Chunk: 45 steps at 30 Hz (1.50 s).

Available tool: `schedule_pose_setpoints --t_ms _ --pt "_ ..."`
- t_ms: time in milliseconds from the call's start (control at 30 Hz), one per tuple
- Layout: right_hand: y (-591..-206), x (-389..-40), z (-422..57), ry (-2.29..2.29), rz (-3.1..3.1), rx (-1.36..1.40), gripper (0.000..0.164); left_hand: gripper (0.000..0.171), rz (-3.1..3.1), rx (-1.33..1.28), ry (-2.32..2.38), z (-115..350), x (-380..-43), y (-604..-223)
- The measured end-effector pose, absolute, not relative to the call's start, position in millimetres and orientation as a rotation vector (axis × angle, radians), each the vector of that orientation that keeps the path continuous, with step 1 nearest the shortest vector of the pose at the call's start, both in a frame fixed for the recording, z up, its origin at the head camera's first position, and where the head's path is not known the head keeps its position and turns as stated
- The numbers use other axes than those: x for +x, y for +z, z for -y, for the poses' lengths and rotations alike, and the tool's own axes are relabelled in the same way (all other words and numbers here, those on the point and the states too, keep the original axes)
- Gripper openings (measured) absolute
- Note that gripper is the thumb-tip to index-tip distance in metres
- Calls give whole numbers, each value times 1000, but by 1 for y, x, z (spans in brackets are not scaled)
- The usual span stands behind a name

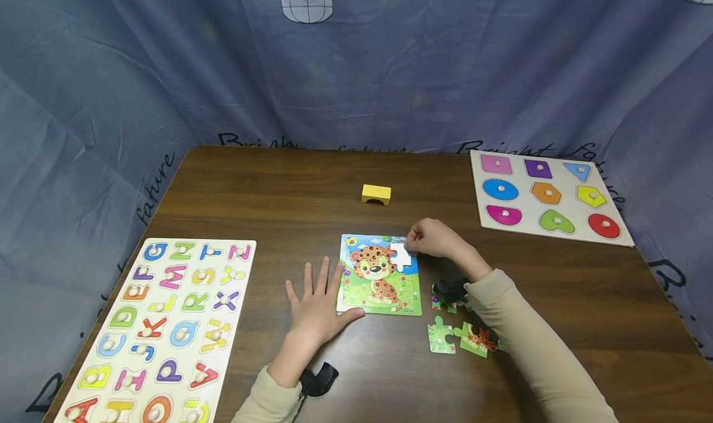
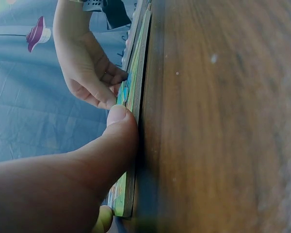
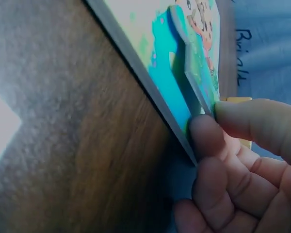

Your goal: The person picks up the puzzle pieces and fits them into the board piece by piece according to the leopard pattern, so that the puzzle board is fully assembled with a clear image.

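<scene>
A leopard jigsaw puzzle in a flat tray lies mid-table. Near its upper right corner, my right hand pinches a puzzle piece between thumb and index finger. In the right wrist view the piece tilts above the board, its held edge raised. From the head a white, piece-shaped patch shows beside the fingertips; whether it is glare on the piece or bare tray, I cannot tell. My left hand lies with fingers spread at the puzzle's left side, its thumb touching the board's edge.
Several loose puzzle pieces lie below my right wrist, partly covered by sleeve and wrist camera. A letter board is at left, a shape board at far right. Behind the puzzle stands a yellow arch block.
</scene>
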State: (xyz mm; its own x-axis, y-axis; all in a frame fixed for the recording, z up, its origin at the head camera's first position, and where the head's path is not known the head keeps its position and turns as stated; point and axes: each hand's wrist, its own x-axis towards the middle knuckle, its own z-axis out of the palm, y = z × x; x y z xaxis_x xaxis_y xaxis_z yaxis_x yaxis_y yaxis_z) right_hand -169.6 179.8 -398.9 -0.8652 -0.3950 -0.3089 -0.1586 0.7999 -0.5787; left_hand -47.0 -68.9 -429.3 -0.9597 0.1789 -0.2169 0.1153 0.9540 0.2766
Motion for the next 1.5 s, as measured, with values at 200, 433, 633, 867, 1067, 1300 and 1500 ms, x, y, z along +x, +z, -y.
schedule_pose_setpoints --t_ms 200,433,633,867,1067,1300,1500 --pt "-401 -172 -178 -742 -2571 -416 16 94 -2867 227 388 69 -47 -429" --pt "-403 -174 -177 -740 -2577 -400 18 94 -2868 223 393 69 -47 -429" --pt "-404 -176 -177 -742 -2596 -390 15 94 -2869 227 389 70 -47 -430" --pt "-405 -175 -174 -706 -2657 -404 13 94 -2873 223 402 70 -47 -430" --pt "-406 -174 -174 -722 -2682 -409 13 95 -2872 220 397 70 -46 -430" --pt "-392 -167 -190 -803 -2666 -480 10 94 -2872 222 395 69 -46 -431" --pt "-380 -151 -223 -836 -2614 -543 11 94 -2870 219 399 70 -46 -429"
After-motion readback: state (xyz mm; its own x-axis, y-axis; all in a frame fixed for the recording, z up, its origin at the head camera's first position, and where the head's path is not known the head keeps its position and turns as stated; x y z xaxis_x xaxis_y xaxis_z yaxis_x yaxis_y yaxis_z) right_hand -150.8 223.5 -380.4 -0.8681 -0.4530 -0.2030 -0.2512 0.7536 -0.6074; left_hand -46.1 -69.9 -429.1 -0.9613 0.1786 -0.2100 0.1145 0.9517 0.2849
